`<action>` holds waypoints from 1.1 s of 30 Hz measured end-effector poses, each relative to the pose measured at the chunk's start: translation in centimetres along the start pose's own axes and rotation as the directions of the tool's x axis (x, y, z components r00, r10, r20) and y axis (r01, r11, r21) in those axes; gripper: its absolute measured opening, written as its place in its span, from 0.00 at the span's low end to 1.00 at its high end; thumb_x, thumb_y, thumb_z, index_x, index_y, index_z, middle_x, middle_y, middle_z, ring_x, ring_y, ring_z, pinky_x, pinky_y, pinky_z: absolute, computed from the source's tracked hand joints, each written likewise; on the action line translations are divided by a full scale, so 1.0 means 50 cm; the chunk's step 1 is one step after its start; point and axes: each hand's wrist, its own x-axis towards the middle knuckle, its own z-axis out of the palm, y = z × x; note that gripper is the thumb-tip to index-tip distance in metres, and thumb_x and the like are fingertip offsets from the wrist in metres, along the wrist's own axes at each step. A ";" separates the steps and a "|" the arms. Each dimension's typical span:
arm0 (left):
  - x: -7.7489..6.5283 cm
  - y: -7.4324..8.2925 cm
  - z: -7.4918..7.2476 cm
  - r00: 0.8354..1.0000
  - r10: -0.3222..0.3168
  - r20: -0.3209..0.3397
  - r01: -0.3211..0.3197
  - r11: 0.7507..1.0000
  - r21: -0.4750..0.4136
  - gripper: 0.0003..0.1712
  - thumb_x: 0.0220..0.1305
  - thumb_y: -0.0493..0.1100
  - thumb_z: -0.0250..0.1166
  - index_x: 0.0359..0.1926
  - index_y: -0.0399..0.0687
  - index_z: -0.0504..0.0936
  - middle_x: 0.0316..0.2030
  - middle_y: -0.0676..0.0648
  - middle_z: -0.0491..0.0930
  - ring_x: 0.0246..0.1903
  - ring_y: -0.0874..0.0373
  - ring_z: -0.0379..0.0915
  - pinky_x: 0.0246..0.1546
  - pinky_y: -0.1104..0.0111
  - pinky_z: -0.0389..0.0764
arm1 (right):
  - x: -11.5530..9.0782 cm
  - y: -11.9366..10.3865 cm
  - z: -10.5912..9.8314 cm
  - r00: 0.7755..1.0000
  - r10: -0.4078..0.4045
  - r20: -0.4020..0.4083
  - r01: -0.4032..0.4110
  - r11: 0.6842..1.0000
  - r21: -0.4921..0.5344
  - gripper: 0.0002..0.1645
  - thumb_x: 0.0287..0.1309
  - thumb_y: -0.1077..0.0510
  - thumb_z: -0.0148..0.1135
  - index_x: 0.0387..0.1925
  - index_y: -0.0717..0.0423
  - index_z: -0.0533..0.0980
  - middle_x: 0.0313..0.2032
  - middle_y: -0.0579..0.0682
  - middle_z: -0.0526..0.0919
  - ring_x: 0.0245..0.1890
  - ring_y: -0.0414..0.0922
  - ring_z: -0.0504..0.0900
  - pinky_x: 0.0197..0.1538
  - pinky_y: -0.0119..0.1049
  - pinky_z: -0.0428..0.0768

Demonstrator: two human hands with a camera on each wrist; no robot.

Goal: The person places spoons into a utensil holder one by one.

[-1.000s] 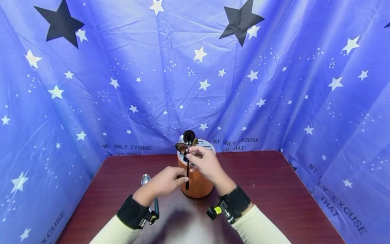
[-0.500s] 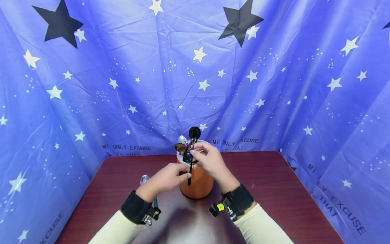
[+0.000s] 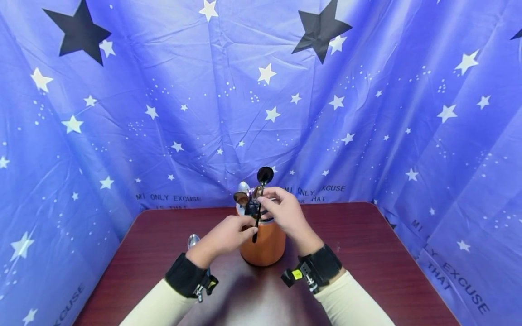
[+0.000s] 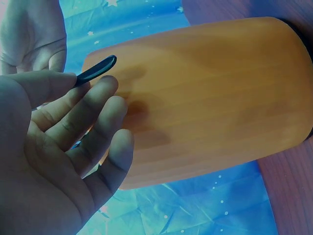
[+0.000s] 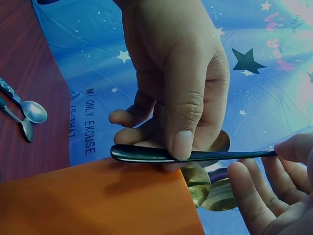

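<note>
Over the front of an orange cylindrical container (image 3: 263, 246), both hands hold a black spoon (image 3: 265, 175), its bowl up and its handle slanting down. The left hand (image 3: 229, 234) pinches the handle near its lower end; in the left wrist view the handle's black tip (image 4: 98, 70) sticks out past the thumb, the other fingers loosely bent. Higher up, just below the bowl, the right hand (image 3: 287, 216) pinches the same handle between thumb and fingers. Spoons (image 3: 242, 197) stand bowl-up in the container, partly hidden behind the hands.
Silver spoons (image 5: 35, 112) lie on the dark red wooden table (image 3: 346, 262), left of the container and partly behind the left forearm in the head view. A blue star-patterned curtain (image 3: 220, 113) surrounds the table's back and sides.
Both hands have moved slightly up and to the right with the black spoon, whose bowl now stands higher and leans more to the right. The container has stayed in place.
</note>
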 end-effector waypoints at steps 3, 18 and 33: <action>0.001 0.004 -0.001 1.000 -0.023 -0.012 0.023 1.000 -0.012 0.06 0.73 0.43 0.61 0.35 0.55 0.80 0.24 0.57 0.74 0.24 0.64 0.68 0.28 0.68 0.72 | 0.001 -0.002 -0.003 1.000 -0.004 -0.006 0.004 1.000 0.009 0.13 0.66 0.63 0.65 0.50 0.65 0.79 0.40 0.59 0.83 0.31 0.44 0.84 0.35 0.45 0.87; 0.025 0.021 -0.013 0.997 -0.035 -0.074 0.034 0.999 -0.005 0.05 0.72 0.45 0.63 0.35 0.57 0.81 0.24 0.58 0.75 0.22 0.65 0.68 0.25 0.68 0.72 | 0.020 -0.022 -0.021 0.998 -0.048 -0.034 0.049 0.998 0.029 0.14 0.65 0.65 0.64 0.50 0.68 0.78 0.38 0.57 0.82 0.32 0.47 0.83 0.34 0.42 0.87; 0.058 0.047 -0.019 0.993 -0.031 -0.113 0.032 0.999 0.007 0.04 0.72 0.45 0.63 0.37 0.56 0.80 0.25 0.58 0.76 0.22 0.64 0.70 0.26 0.68 0.73 | 0.036 -0.044 -0.046 0.994 -0.094 -0.055 0.091 0.994 -0.069 0.14 0.66 0.59 0.66 0.50 0.61 0.81 0.39 0.60 0.84 0.29 0.54 0.86 0.29 0.46 0.85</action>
